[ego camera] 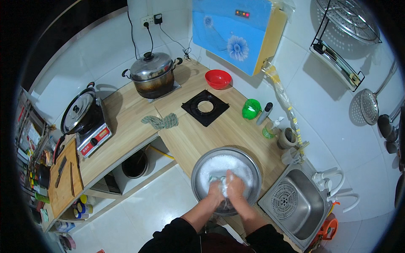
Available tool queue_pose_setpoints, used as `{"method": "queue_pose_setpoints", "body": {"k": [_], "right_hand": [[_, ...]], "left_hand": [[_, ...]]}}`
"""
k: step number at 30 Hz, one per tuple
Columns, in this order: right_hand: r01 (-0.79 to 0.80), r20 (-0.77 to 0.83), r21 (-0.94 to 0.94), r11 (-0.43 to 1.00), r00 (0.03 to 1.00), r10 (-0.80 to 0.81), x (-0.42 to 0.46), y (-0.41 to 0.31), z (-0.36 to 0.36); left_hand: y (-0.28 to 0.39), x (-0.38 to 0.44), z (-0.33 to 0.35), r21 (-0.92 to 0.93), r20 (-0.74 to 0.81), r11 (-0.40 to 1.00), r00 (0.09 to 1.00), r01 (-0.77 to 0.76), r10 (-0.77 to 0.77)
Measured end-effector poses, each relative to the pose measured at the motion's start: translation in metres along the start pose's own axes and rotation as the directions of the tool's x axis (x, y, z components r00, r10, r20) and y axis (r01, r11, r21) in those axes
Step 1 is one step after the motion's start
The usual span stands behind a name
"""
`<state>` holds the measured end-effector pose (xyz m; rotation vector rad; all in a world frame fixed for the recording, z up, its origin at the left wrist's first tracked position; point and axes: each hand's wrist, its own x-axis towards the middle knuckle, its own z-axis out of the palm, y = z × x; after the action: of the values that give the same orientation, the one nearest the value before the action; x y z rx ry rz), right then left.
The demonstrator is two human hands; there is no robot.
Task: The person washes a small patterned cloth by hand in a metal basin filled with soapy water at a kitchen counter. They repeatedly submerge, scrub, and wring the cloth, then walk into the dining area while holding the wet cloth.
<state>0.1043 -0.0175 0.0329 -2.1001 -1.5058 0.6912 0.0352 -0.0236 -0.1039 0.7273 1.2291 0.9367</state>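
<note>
A round metal basin (196,183) full of white suds (226,161) stands at the counter's front edge. Both my hands are inside it, close together over the foam. My left hand (216,190) grips a wet, greenish-white cloth (217,178), partly hidden by foam and fingers. Closed on the same bundle from the other side is my right hand (235,186). Suds cling to the cloth between the two hands.
A steel sink (303,218) with white taps (329,183) adjoins the basin's right. Behind are a black burner grate (205,107), a green-grey cloth (161,121), a red bowl (218,79) and a soap bottle (271,128). Leftward, a knife (60,172) lies on a cutting board (65,196).
</note>
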Motion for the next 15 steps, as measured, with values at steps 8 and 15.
{"method": "queue_pose_setpoints", "body": {"k": [8, 15], "right_hand": [[-0.173, 0.05, -0.046, 0.984, 0.983, 0.176, 0.013, 0.018, 0.011], [-0.105, 0.11, 0.1, 0.989, 0.989, 0.094, 0.009, 0.016, 0.013]], "left_hand": [[0.052, -0.024, 0.026, -0.583, 0.024, 0.774, 0.958, 0.246, -0.286], [-0.078, 0.047, -0.012, -0.003, -0.189, 1.0, 0.982, 0.024, -0.024]]}}
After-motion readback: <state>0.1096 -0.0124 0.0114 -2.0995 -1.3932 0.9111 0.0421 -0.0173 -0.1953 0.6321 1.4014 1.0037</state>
